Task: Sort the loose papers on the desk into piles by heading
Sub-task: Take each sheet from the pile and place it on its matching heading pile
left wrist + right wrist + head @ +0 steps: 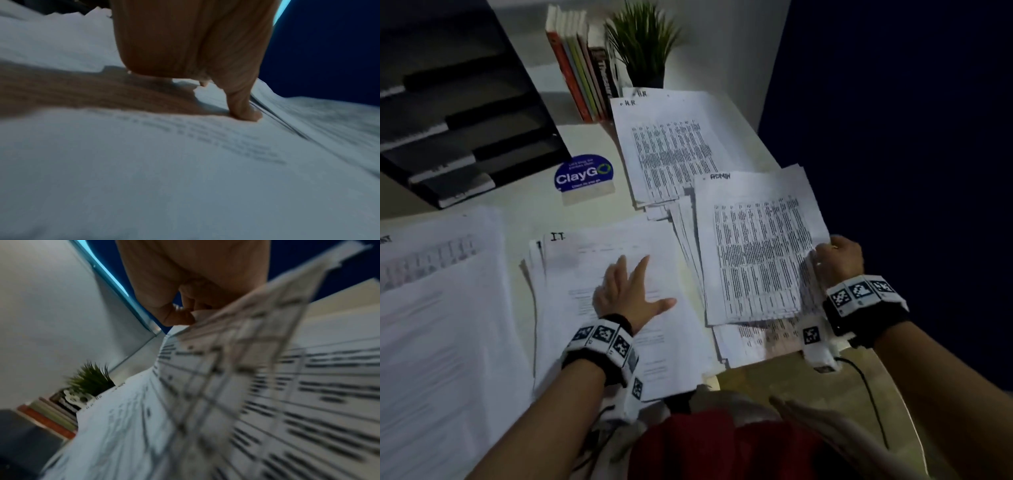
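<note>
Right hand (pixel 839 260) pinches the right edge of a table-printed sheet (pixel 760 253), thumb and fingers closed on the paper, lifting that edge off the pile under it (pixel 750 342); heading at the far corner from the grip looks like "ADMIN" but it's smudgy. Likely held by the edge so the heading can be read before it goes to a pile. Left hand (pixel 628 291) lies flat, fingers spread, on the "I.T." pile (pixel 619 260) just left of the held sheet, probably pinning it so it doesn't slide. An "H.R." pile (pixel 671 147) sits beyond the grip, a fourth pile (pixel 438 308) far to the left of it, heading cut off. Piles fan out and overlap at their corners, so sorting looks well along.

Right wrist view shows the pinch from below: thumb (pixel 176 316) against the paper edge, sheet (pixel 257 353) curling and blurred, plant (pixel 92 381) and books (pixel 53 418) past it. Left wrist view shows a fingertip (pixel 245 112) pressed onto the printed page, sheet edges (pixel 277 120) right beside it, which the head view can't resolve. Only the head view gives headings and pile layout
</note>
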Motion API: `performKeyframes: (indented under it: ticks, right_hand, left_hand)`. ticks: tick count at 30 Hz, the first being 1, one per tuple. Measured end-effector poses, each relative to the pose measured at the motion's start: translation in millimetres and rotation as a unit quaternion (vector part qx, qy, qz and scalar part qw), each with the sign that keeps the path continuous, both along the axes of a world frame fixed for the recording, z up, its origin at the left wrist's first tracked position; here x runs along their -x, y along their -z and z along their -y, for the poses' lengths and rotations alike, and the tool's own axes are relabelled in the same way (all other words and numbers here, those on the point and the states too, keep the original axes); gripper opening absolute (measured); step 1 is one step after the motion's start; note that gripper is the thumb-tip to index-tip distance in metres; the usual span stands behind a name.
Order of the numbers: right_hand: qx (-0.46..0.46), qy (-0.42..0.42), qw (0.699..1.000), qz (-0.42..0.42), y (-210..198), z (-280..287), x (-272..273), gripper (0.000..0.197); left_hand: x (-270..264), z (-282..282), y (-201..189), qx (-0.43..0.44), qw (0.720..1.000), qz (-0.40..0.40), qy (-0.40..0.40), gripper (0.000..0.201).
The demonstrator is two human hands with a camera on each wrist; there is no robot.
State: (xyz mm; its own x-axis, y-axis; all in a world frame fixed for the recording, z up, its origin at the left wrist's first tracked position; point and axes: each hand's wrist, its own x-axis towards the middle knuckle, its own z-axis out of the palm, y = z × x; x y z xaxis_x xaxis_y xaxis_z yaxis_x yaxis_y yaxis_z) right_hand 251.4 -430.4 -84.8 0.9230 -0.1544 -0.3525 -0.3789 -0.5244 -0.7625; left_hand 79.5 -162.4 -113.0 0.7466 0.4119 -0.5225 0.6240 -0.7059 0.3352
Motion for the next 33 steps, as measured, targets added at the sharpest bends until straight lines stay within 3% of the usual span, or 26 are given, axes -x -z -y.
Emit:
performKeyframes:
  ticks: [2, 4, 10, 14, 18, 21, 25, 29, 33]
  right_hand:
    - [0.110, -0.039, 0.993, -0.020, 2, 6, 3, 0.025]
    - [0.156, -0.075, 0.985, -0.019, 5, 4, 8, 0.046]
    - [0.257, -0.044, 0.964, 0.051, 3, -13, 21, 0.042]
    - [0.211, -0.128, 0.958, 0.145, -26, -63, 30, 0.044]
    - [0.137, -0.276, 0.934, 0.183, -41, -132, 49, 0.041]
    - [0.126, -0.382, 0.903, 0.151, -36, -179, 70, 0.042]
    - [0.191, -0.516, 0.831, 0.080, -13, -223, 98, 0.052]
    - [0.257, -0.563, 0.783, 0.056, -2, -248, 113, 0.074]
    - [0.291, -0.558, 0.773, 0.086, -2, -267, 113, 0.105]
  left_hand:
    - [-4, 1, 2, 0.008, 1.000, -0.007, -0.004, 0.095]
    - [-7, 0, 4, 0.012, 1.000, -0.008, -0.015, 0.095]
    - [-5, -1, 7, -0.004, 1.000, 0.007, -0.017, 0.096]
    - [-4, -8, -2, -0.007, 0.999, 0.030, -0.036, 0.088]
    - [10, -36, -16, -0.012, 0.985, 0.058, -0.161, 0.089]
    - [32, -63, -18, -0.008, 0.970, 0.047, -0.238, 0.100]
    - [53, -90, -19, 0.013, 0.966, 0.071, -0.247, 0.097]
    - [55, -106, -24, 0.044, 0.962, 0.128, -0.237, 0.075]
    - [56, -118, -19, 0.083, 0.962, 0.162, -0.202, 0.072]
